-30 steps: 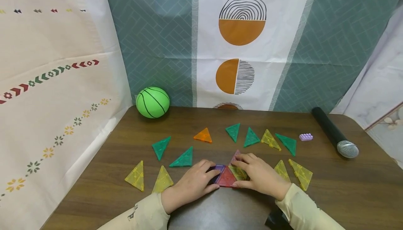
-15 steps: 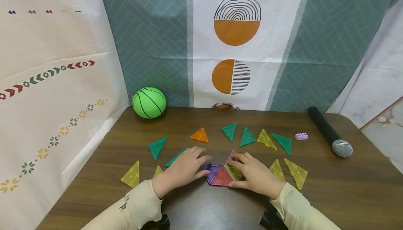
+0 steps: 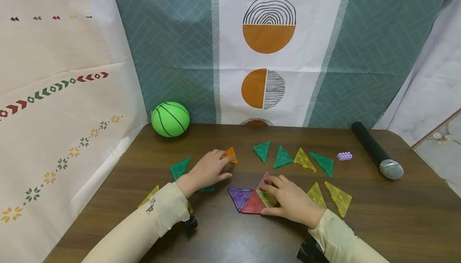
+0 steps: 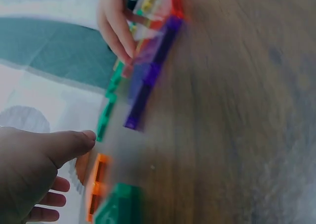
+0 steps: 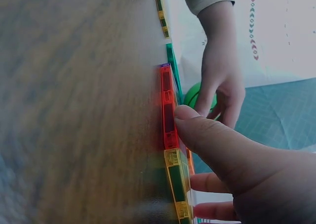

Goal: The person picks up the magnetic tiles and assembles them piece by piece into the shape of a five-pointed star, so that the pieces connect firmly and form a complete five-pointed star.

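We work at a dark brown wooden desk (image 3: 396, 215) with both hands over flat translucent plastic triangle tiles.

Our left hand (image 3: 207, 171) reaches toward the middle of the desk. Its fingers are nearly straight and relaxed, and their tips touch the orange translucent triangle tile (image 3: 231, 155); they do not curl round it. In the left wrist view the thumb (image 4: 69, 142) hovers just above the same orange tile (image 4: 96, 184), seen edge-on and blurred.

Our right hand (image 3: 289, 199) lies near the front edge of the desk on a joined cluster of tiles. Its fingers are loosely spread and press flat on the yellow translucent triangle tile (image 3: 268, 198); the fingertips touch the pink translucent triangle tile (image 3: 264, 177). The red translucent triangle tile (image 3: 253, 206) and the purple translucent triangle tile (image 3: 239, 197) adjoin the yellow one on its left side, edge to edge. In the right wrist view the thumb (image 5: 207, 135) rests against the edge of the red tile (image 5: 168, 110).

Loose green and yellow triangle tiles lie in an arc between the cluster and the rear edge. A green ball with black lines (image 3: 170, 119) sits at the rear left corner. A black microphone with a silver mesh head (image 3: 378, 157) lies near the right edge, with a small lilac studded brick (image 3: 344, 156) just beside it.
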`<act>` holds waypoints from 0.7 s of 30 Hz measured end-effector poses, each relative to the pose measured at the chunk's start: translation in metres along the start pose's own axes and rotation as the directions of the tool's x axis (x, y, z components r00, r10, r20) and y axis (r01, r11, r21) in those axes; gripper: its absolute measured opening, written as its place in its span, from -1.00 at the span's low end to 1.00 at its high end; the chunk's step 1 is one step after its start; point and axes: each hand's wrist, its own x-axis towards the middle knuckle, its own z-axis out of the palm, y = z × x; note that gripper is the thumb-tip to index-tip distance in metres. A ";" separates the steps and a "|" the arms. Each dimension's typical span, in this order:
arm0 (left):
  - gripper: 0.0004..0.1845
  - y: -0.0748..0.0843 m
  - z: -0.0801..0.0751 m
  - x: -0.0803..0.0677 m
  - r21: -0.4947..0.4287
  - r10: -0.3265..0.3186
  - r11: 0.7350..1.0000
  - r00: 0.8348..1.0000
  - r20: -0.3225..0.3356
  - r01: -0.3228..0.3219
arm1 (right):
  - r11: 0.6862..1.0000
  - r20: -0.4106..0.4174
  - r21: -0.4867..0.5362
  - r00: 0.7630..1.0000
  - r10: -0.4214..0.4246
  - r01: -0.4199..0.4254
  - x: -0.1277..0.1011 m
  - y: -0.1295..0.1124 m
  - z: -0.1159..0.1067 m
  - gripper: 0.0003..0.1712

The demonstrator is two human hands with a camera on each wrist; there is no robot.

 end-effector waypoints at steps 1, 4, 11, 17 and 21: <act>-0.53 -0.001 0.002 0.001 -0.003 -0.004 1.000 1.000 0.010 0.004 | 1.000 0.000 0.002 1.000 0.002 -0.002 0.000 0.000 0.000 -0.20; -0.54 -0.003 0.006 0.005 -0.025 -0.034 0.999 0.998 0.049 0.035 | 1.000 0.002 0.004 1.000 0.003 -0.003 0.000 0.000 0.000 -0.21; -0.47 -0.006 0.012 0.009 -0.044 -0.117 0.991 0.980 0.158 0.126 | 1.000 0.018 0.015 1.000 0.000 -0.001 0.001 0.000 0.001 -0.23; -0.47 -0.005 0.012 0.010 -0.058 -0.133 0.987 0.972 0.195 0.147 | 1.000 0.015 0.015 1.000 0.003 -0.003 0.001 0.000 0.001 -0.23; -0.48 -0.003 0.012 0.011 -0.049 -0.117 0.990 0.974 0.194 0.129 | 1.000 0.017 0.012 1.000 0.009 -0.010 0.001 0.001 0.001 -0.23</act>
